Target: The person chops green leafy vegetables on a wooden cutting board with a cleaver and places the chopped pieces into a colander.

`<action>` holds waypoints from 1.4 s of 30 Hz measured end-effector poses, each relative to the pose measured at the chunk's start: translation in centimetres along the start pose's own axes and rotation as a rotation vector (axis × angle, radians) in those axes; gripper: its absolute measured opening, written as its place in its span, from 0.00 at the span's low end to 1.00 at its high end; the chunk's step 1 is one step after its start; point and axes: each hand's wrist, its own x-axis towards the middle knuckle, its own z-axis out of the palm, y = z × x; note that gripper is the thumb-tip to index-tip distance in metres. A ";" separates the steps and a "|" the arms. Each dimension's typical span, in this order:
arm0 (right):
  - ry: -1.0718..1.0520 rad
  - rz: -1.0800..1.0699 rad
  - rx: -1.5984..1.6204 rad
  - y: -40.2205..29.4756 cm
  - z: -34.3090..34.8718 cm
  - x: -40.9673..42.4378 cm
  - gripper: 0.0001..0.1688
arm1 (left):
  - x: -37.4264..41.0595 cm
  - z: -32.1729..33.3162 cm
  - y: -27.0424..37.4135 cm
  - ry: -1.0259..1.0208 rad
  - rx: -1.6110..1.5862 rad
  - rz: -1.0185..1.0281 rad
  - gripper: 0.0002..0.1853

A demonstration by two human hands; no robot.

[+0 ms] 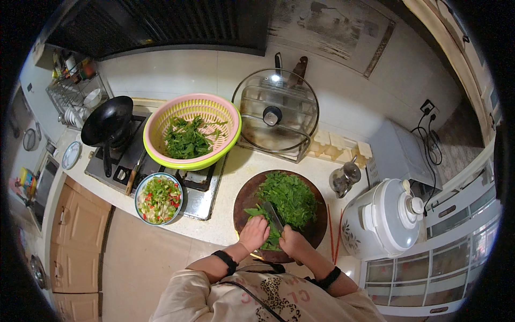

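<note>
A round wooden chopping board (246, 193) lies on the counter in front of me, with a heap of chopped leafy greens (289, 197) over its upper right. My right hand (294, 242) grips a kitchen knife (273, 216) by its handle, its blade standing among the leaves. Just left of the blade, my left hand (254, 233) presses down on a bunch of greens, fingers bent. Part of that bunch is hidden under the hand. More greens (189, 139) sit in a pink colander (193, 98) nested in a yellow-green basin (177, 164).
A bowl (159, 199) of cut chilies and green pieces stands at the edge of the gas stove (201, 207). Behind it is a black wok (108, 120). A glass lid (275, 110) leans at the wall. Red chopsticks (330, 229) and an electric pressure cooker (382, 219) are right of the board.
</note>
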 end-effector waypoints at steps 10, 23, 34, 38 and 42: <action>0.126 -0.038 0.234 1.4 -0.9 0.1 0.14 | -0.1 -0.2 0.0 0.046 0.014 0.010 0.10; 0.048 -0.034 0.044 -1.0 -1.2 -0.8 0.16 | -0.2 0.4 -0.3 0.041 -0.050 -0.015 0.10; 0.093 -0.032 -0.048 -1.0 2.2 2.3 0.14 | -0.3 0.7 -0.4 0.024 0.003 0.010 0.10; 0.020 0.017 0.310 -0.4 -0.1 1.3 0.18 | 0.0 0.8 -0.3 0.055 0.017 0.029 0.11; -0.003 0.109 0.574 -0.2 -2.6 -1.2 0.15 | 0.7 -1.2 0.5 0.121 -0.010 0.069 0.14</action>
